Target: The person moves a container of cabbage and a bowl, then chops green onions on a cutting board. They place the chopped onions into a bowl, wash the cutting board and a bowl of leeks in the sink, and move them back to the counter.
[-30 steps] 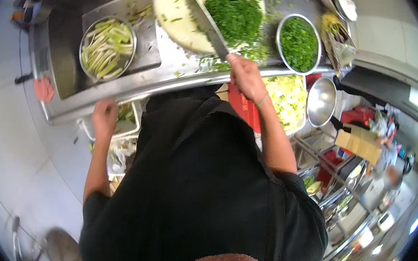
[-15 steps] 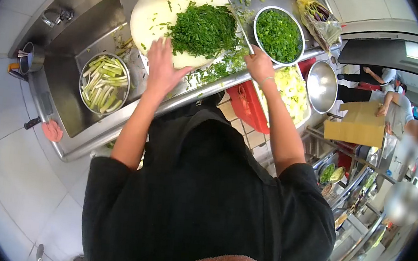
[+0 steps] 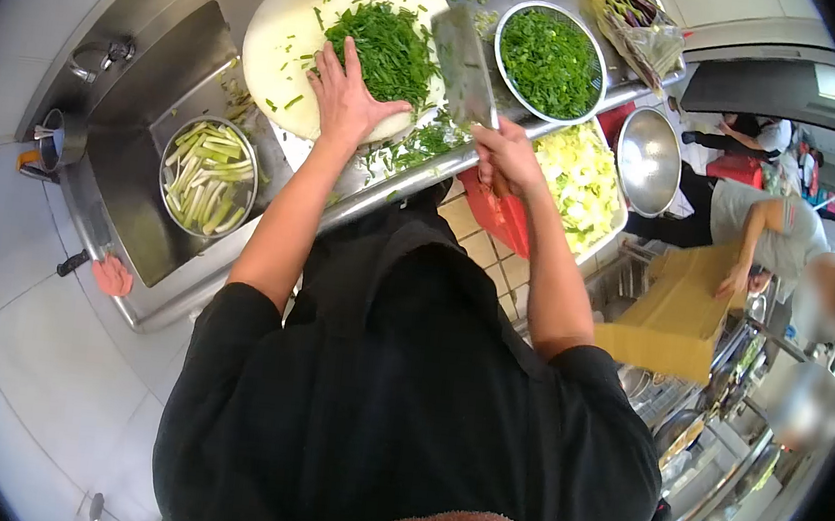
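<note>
My left hand [image 3: 349,105] lies with fingers spread on the near-left edge of a heap of chopped leafy greens [image 3: 383,46]. That heap rests on a round white cutting board [image 3: 282,52]. In my right hand [image 3: 506,157] is the handle of a cleaver [image 3: 464,69]. Its broad blade shows its flat face and stands at the board's right edge, beside the heap. Just right of the blade is a round strainer [image 3: 499,68] filled with chopped greens. Loose green bits lie scattered along the board's near side.
Left, a sink [image 3: 170,66] holds a round bowl [image 3: 162,206] of cut pale stalks. Right are a tub of chopped pale cabbage [image 3: 578,181], a metal bowl [image 3: 648,162] and bagged vegetables [image 3: 636,30]. Farther right, a person [image 3: 758,218] handles a cardboard box [image 3: 669,310].
The cleaver has turned so its broad face shows. My left hand has moved up onto the heap, its fingers spreading wider. The person at right has come closer with the box.
</note>
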